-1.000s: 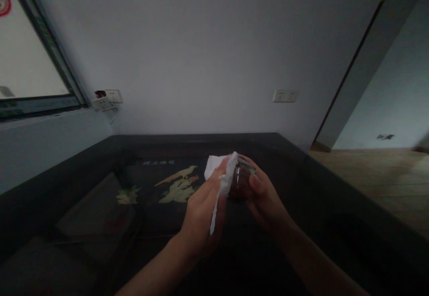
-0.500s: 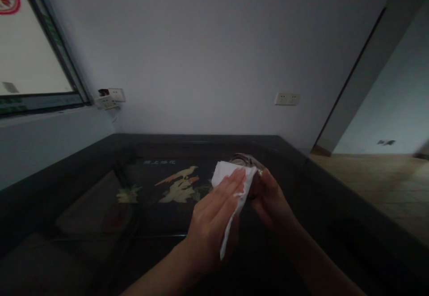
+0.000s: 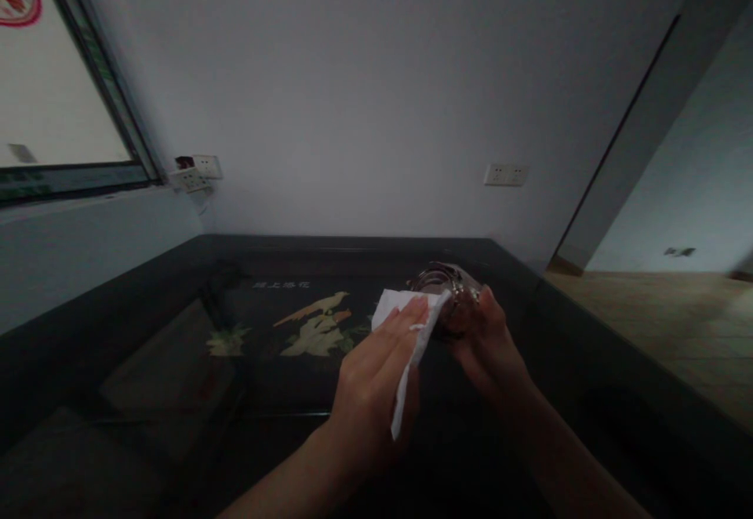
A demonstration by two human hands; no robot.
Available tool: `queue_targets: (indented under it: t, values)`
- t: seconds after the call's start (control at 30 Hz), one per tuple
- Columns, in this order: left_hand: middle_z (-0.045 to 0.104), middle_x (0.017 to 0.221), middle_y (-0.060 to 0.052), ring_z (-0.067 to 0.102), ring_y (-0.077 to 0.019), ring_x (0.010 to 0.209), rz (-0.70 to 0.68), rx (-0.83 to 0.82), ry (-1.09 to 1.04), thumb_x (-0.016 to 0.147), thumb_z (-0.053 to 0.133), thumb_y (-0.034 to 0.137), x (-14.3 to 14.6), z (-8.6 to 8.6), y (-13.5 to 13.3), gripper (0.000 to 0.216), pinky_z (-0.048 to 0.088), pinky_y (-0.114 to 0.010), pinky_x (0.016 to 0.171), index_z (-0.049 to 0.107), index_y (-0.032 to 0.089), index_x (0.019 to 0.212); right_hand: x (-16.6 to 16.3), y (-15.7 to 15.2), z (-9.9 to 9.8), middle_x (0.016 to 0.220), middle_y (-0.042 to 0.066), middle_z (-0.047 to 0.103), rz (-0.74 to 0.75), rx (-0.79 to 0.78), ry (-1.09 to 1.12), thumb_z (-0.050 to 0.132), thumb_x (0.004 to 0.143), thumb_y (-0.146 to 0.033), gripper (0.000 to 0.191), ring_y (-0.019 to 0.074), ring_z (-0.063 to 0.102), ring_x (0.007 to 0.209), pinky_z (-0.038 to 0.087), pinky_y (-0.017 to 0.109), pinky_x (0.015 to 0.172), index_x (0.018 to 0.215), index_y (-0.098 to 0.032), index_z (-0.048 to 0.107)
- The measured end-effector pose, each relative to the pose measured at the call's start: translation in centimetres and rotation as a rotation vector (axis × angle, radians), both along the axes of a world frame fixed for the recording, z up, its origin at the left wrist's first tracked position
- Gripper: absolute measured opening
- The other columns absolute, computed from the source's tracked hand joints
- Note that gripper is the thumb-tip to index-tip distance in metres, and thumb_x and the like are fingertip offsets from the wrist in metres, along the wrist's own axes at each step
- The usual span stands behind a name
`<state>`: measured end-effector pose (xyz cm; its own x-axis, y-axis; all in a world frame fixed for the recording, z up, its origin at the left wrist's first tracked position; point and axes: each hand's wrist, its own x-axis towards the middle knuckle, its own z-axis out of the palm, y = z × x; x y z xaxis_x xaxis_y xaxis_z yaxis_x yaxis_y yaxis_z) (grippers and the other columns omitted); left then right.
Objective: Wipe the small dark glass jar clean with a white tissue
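My left hand (image 3: 373,374) is closed on a folded white tissue (image 3: 405,393), its fingers lying along the sheet and its thumb hidden behind. One corner of the tissue hangs down below the fingers. My right hand (image 3: 485,346) is wrapped round a shiny see-through glass jar (image 3: 450,292), gripping it from the right. The jar is tilted, with its round end toward the upper left. The tissue's upper edge is right in front of the jar; in the dim light I cannot tell whether they touch.
Both hands are above a glossy black tabletop (image 3: 282,256) with a bird and flower picture (image 3: 314,331) under its surface. The table meets a pale wall (image 3: 353,111) with sockets (image 3: 506,175). A window (image 3: 64,80) is at left, tiled floor (image 3: 664,323) at right.
My right hand has moved the jar slightly right, away from the tissue, so more of the jar shows. My left hand with the tissue has shifted only a little.
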<state>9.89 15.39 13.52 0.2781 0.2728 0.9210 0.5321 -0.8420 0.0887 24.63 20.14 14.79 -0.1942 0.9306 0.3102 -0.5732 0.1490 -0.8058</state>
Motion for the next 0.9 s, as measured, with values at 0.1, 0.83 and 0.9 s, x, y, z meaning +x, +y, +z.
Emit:
queue_targets:
  t: [0.1,0.83,0.9]
  values:
    - [0.058,0.133,-0.022,0.047,-0.0231,0.132,-0.062,0.039,0.0,0.09,0.036,0.004,0.3,-0.7,-0.1,0.049,0.046,-0.042,0.106,0.042,0.004,0.139,0.0,-0.1,0.2,0.098,0.007,0.074,0.051,-0.025,-0.018,0.068,0.07,-0.066,0.05,0.0249,0.07,0.085,0.056,0.04,0.077,0.1,-0.025,0.068]
    - [0.061,0.132,-0.01,0.056,-0.0255,0.124,-0.082,-0.467,-0.258,0.1,0.03,0.027,-1.0,0.1,0.6,0.043,0.048,-0.043,0.104,0.051,0.016,0.137,-1.1,-1.0,-1.1,0.111,0.01,0.067,0.071,0.134,-0.16,0.077,0.068,-0.052,0.059,0.0257,0.064,0.102,0.05,0.044,0.093,0.117,-0.023,0.059]
    - [0.065,0.127,-0.01,0.058,-0.0252,0.121,-0.078,-0.462,-0.274,0.1,0.031,0.028,-1.1,0.0,0.5,0.043,0.047,-0.043,0.104,0.051,0.017,0.136,-1.3,-1.1,-1.2,0.11,0.01,0.067,0.103,0.134,-0.153,0.077,0.068,-0.05,0.059,0.0258,0.064,0.102,0.049,0.045,0.092,0.117,-0.023,0.059]
